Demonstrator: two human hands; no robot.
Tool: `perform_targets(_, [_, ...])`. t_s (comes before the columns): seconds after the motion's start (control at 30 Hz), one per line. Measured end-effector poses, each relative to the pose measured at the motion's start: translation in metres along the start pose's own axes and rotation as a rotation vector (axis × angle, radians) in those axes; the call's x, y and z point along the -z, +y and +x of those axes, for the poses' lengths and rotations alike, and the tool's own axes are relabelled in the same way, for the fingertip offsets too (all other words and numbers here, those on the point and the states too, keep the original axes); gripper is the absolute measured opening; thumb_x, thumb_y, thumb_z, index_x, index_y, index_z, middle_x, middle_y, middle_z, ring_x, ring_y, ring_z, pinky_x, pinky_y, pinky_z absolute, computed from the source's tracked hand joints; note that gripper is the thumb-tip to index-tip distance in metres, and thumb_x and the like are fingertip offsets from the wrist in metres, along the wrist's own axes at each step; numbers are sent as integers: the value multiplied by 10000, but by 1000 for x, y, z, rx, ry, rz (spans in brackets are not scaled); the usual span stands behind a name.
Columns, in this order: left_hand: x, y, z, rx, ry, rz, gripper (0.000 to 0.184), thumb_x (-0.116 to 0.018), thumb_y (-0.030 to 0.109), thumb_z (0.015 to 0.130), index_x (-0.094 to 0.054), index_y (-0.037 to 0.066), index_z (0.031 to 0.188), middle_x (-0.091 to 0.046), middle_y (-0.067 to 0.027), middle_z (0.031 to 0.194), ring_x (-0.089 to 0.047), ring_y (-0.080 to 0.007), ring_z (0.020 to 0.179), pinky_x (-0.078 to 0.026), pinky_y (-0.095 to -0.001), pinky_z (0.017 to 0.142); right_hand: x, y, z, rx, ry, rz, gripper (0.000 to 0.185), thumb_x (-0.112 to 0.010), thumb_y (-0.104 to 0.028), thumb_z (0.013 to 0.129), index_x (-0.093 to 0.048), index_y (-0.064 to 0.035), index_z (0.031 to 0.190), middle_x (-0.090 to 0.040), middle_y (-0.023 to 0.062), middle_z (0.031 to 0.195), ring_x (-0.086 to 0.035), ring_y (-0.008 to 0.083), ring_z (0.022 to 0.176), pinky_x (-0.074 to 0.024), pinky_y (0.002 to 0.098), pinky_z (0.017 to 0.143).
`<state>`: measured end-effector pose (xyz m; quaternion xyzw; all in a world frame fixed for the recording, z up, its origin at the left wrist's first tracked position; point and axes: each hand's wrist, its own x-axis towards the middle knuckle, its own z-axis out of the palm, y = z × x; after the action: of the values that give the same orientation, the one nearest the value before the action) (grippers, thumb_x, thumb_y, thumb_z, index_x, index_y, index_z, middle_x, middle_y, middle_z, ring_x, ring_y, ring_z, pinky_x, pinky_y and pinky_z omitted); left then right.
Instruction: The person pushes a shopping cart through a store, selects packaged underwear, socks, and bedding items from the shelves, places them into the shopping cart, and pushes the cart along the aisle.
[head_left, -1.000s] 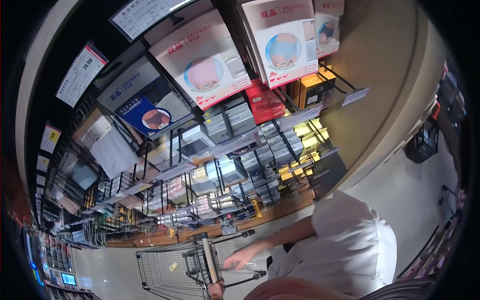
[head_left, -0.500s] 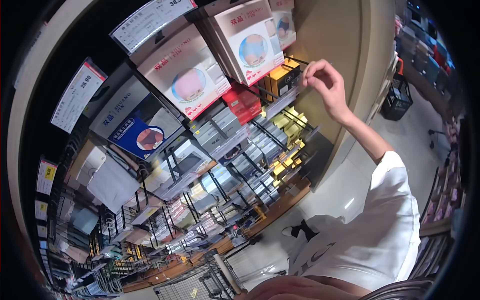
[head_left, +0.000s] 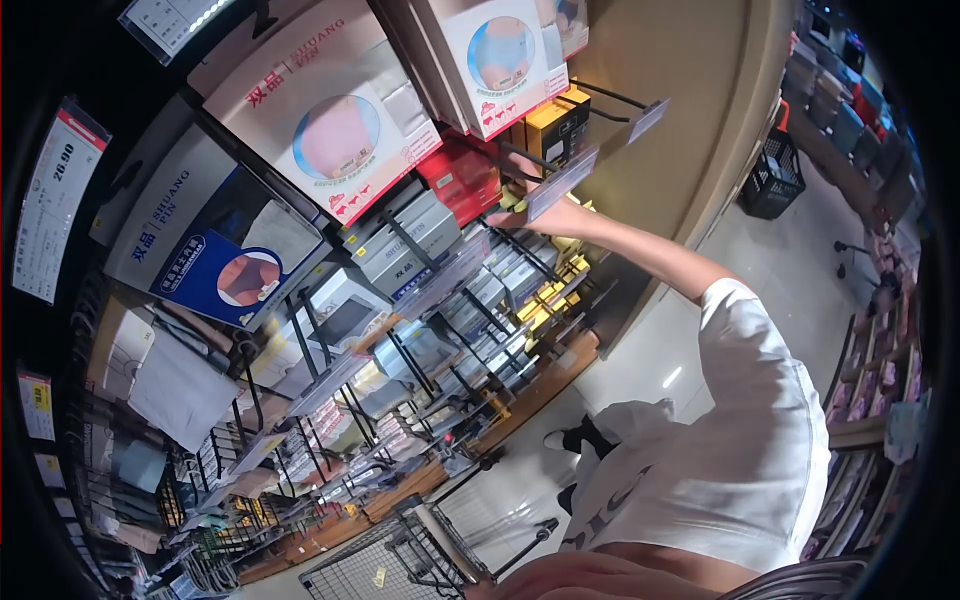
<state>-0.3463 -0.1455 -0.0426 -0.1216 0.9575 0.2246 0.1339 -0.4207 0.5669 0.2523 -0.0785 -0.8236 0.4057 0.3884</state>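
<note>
Below the packed rack point(head_left: 565, 372), the cart's handle point(head_left: 447, 542) is met by the left hand point(head_left: 479, 591), mostly cropped, its grip unclear. By the right hand point(head_left: 522, 212), the red boxes point(head_left: 461, 184) are reached; whether any is grasped behind the label point(head_left: 563, 184) cannot be told.

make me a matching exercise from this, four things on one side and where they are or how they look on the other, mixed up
Things
1. right hand
2. shopping cart
3. basket
4. price tag reading 26.90

Places and looks
A. white with a red strip, at the far left of the view
B. black, on the floor beyond the end of the display
C. at the red boxes, partly behind a clear label holder
D. wire mesh, at the bottom of the view

Right pairs: 1-C, 2-D, 3-B, 4-A
</note>
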Motion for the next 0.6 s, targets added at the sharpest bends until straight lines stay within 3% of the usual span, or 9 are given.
perform_targets(0.13, [-2,0,-7,2,21,12,298,-699,218,771,-661,-76,745,-601,-248,619,-622,-386,555,-442,-491,516,-25,0,15,-251,-58,122,836,-797,-322,917,-313,-25,1530,-500,175,1466,-457,269,1437,-371,407,1192])
perform_targets(0.17, [-1,1,-9,7,32,12,303,-699,220,771,-661,-79,749,-602,-254,622,-626,-393,560,-445,-496,520,-38,-2,5,-314,12,432,794,-771,-318,943,-317,-30,1528,-475,177,1496,-439,267,1453,-341,419,1220])
perform_targets(0.2, [-2,2,-11,9,40,13,308,-699,223,771,-662,-82,752,-604,-261,625,-629,-400,565,-448,-501,525,-47,-5,3,-97,-63,413,836,-803,-272,903,-294,-39,1524,-443,175,1515,-417,337,1467,-394,433,1180])
perform_targets(0.33, [-4,1,-18,19,50,13,329,-698,232,771,-663,-95,765,-611,-286,638,-645,-427,584,-461,-520,541,-72,-34,14,35,-248,247,1104,-834,-122,823,-58,-50,1605,-287,245,1622,-381,346,1475,-305,430,1231])
perform_targets(0.4, [-5,-4,-24,27,53,7,340,-697,236,771,-664,-102,772,-614,-298,645,-653,-441,594,-467,-530,550,-96,11,32,-70,-268,275,1200,-939,-274,747,-123,-57,1599,-330,208,1564,-360,291,1462,-310,399,1207])
perform_targets(0.57, [-7,-3,-33,-42,76,42,386,-687,268,773,-692,-116,816,-644,-311,681,-694,-461,658,-491,-537,583,-110,25,44,119,-185,345,1146,-937,-479,687,-315,16,1511,-420,164,1442,-387,272,1366,-309,413,1164])
perform_targets(0.6, [5,14,-38,77,54,63,391,-684,259,762,-678,-130,798,-642,-322,678,-691,-462,650,-492,-537,584,-110,35,45,114,-210,348,1097,-923,-482,705,-355,20,1499,-440,162,1422,-408,281,1345,-331,422,1151])
